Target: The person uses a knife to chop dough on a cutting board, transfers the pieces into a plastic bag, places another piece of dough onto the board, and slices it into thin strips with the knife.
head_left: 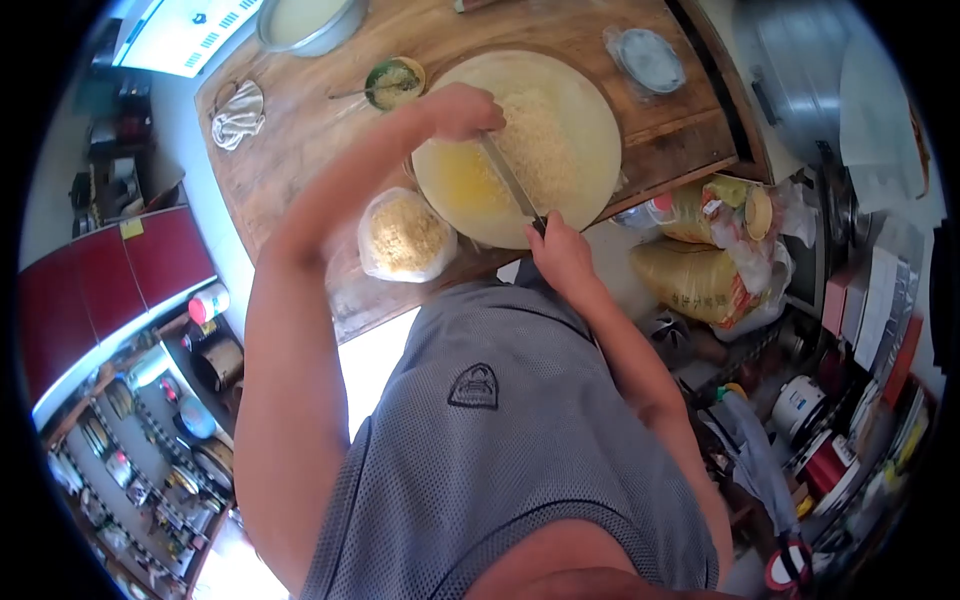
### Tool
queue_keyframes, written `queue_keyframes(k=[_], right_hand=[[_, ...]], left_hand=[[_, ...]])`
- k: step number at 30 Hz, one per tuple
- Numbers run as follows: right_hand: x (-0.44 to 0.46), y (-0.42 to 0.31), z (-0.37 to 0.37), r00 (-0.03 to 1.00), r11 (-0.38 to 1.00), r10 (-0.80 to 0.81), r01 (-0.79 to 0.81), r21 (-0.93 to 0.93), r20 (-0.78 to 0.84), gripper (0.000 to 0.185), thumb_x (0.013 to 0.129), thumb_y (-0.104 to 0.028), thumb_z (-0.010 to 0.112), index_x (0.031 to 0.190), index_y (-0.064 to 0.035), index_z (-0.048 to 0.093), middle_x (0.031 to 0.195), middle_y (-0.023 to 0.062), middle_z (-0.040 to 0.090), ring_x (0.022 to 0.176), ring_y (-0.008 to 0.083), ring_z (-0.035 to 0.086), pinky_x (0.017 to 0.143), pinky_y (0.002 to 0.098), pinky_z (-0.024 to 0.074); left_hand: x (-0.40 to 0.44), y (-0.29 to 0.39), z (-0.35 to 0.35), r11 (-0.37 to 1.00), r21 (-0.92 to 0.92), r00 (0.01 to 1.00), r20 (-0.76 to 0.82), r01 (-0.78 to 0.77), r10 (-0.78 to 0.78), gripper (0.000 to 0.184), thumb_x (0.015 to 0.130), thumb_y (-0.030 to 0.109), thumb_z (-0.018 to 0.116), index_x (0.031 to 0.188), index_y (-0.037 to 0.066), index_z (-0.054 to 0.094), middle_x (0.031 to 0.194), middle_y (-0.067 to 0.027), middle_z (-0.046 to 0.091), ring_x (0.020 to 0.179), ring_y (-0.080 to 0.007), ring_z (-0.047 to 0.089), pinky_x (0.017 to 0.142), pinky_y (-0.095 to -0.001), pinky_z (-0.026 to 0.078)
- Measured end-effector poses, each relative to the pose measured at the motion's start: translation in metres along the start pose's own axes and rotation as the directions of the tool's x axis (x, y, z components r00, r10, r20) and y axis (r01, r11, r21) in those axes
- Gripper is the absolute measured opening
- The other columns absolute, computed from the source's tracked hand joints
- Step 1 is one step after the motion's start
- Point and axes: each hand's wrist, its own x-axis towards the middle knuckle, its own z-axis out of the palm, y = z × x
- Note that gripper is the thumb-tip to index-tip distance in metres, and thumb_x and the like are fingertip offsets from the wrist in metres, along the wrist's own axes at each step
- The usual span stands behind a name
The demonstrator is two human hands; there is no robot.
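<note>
A large round pale sheet of dough (580,90) lies flat on the wooden table. On it are a yellow, oily patch (455,175) and a broad layer of beige crumbs (545,150). A long knife (512,180) slants across the sheet. My right hand (565,255) is closed around its dark handle at the near edge. At the blade's far end, my left hand (465,112) is closed, fingers curled against the metal. Left of the sheet stands a plastic-lined container of crumbs (405,235). A green bowl (393,84) with a spoon sits beyond my left wrist.
On the table (300,190) are a crumpled cloth (238,115), a metal basin (310,25) at the back left, and a plastic-wrapped round container (650,60) at the right. Yellow sacks (690,280) and bags stand below the table's right edge. Cluttered shelves are on both sides.
</note>
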Motion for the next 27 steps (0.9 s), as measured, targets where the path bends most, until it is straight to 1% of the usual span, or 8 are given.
queue_keyframes(k=[4, 6, 10, 12, 15, 19, 23, 27], right_hand=[[-0.007, -0.01, -0.005, 0.999, 1.0, -0.002, 0.002, 0.0, -0.042, 0.04, 0.099, -0.036, 0.061, 0.099, 0.0031, 0.055, 0.084, 0.0288, 0.068, 0.083, 0.0498, 0.066, 0.072, 0.0566, 0.0515], [-0.01, -0.02, -0.011, 0.994, 0.995, 0.102, -0.102, -0.009, -0.024, 0.039, 0.099, -0.036, 0.061, 0.099, 0.0028, 0.055, 0.084, 0.0288, 0.068, 0.084, 0.0494, 0.066, 0.073, 0.0564, 0.0515], [-0.001, -0.018, 0.0, 0.994, 0.999, 0.049, -0.049, -0.001, -0.102, 0.039, 0.099, -0.036, 0.061, 0.1, 0.0027, 0.055, 0.084, 0.0289, 0.068, 0.084, 0.0492, 0.066, 0.074, 0.0565, 0.0515], [-0.008, -0.022, -0.009, 0.991, 0.993, 0.114, -0.113, 0.016, -0.068, 0.039, 0.099, -0.036, 0.061, 0.101, 0.0025, 0.055, 0.085, 0.0292, 0.068, 0.084, 0.0494, 0.066, 0.075, 0.0564, 0.0516], [-0.005, -0.019, 0.001, 0.988, 0.993, 0.119, -0.12, -0.002, -0.099, 0.039, 0.099, -0.036, 0.062, 0.101, 0.0024, 0.055, 0.083, 0.029, 0.068, 0.083, 0.0496, 0.066, 0.073, 0.0566, 0.0512], [-0.003, -0.024, -0.003, 0.991, 0.996, 0.085, -0.088, -0.02, -0.107, 0.038, 0.099, -0.034, 0.061, 0.102, 0.0033, 0.056, 0.084, 0.0289, 0.069, 0.085, 0.0491, 0.068, 0.076, 0.0556, 0.0538], [-0.005, -0.025, -0.012, 0.988, 0.991, 0.137, -0.137, -0.004, -0.078, 0.038, 0.099, -0.034, 0.061, 0.102, 0.0039, 0.056, 0.086, 0.0296, 0.069, 0.086, 0.0491, 0.068, 0.077, 0.0558, 0.0535], [0.002, -0.02, 0.0, 0.99, 0.994, 0.104, -0.106, -0.013, -0.096, 0.038, 0.099, -0.034, 0.061, 0.101, 0.004, 0.056, 0.086, 0.0294, 0.069, 0.086, 0.0486, 0.068, 0.077, 0.0559, 0.0532]], left_hand=[[-0.004, 0.003, -0.006, 0.998, 0.001, 0.997, -0.046, -0.06, 0.06, 0.02, 0.077, 0.015, 0.077, 0.087, 0.007, 0.061, 0.092, -0.005, 0.066, 0.099, -0.0317, 0.063, 0.08, -0.0463, 0.054], [-0.001, -0.003, -0.01, 0.996, 0.012, 0.993, -0.076, -0.093, 0.094, 0.02, 0.077, 0.015, 0.077, 0.087, 0.007, 0.061, 0.092, -0.0049, 0.066, 0.098, -0.0315, 0.063, 0.08, -0.0461, 0.054], [0.006, -0.011, -0.008, 0.996, 0.03, 0.995, -0.041, -0.087, 0.088, 0.018, 0.078, 0.014, 0.077, 0.086, 0.008, 0.061, 0.091, -0.0046, 0.065, 0.098, -0.0305, 0.063, 0.08, -0.0457, 0.054], [0.006, -0.007, -0.009, 0.995, 0.021, 0.994, -0.047, -0.101, 0.102, 0.018, 0.078, 0.013, 0.077, 0.086, 0.008, 0.061, 0.091, -0.0044, 0.065, 0.098, -0.0303, 0.063, 0.08, -0.0457, 0.054], [0.01, -0.012, -0.008, 0.995, 0.023, 0.992, -0.079, -0.099, 0.1, 0.018, 0.078, 0.013, 0.076, 0.088, 0.008, 0.062, 0.092, -0.0049, 0.066, 0.099, -0.0307, 0.063, 0.08, -0.0458, 0.054], [0.014, -0.017, -0.006, 0.997, 0.01, 0.996, -0.035, -0.082, 0.082, 0.018, 0.078, 0.013, 0.076, 0.088, 0.008, 0.061, 0.092, -0.0053, 0.066, 0.099, -0.0317, 0.063, 0.081, -0.0459, 0.054], [0.017, -0.005, -0.019, 0.996, -0.005, 0.993, -0.081, -0.086, 0.085, 0.018, 0.078, 0.013, 0.076, 0.086, 0.008, 0.061, 0.092, -0.0052, 0.066, 0.099, -0.0317, 0.063, 0.08, -0.0462, 0.054], [0.024, -0.017, -0.012, 0.997, 0.037, 0.998, 0.021, -0.066, 0.065, 0.019, 0.079, 0.014, 0.077, 0.086, 0.008, 0.061, 0.092, -0.005, 0.066, 0.099, -0.0316, 0.063, 0.08, -0.0464, 0.054]])
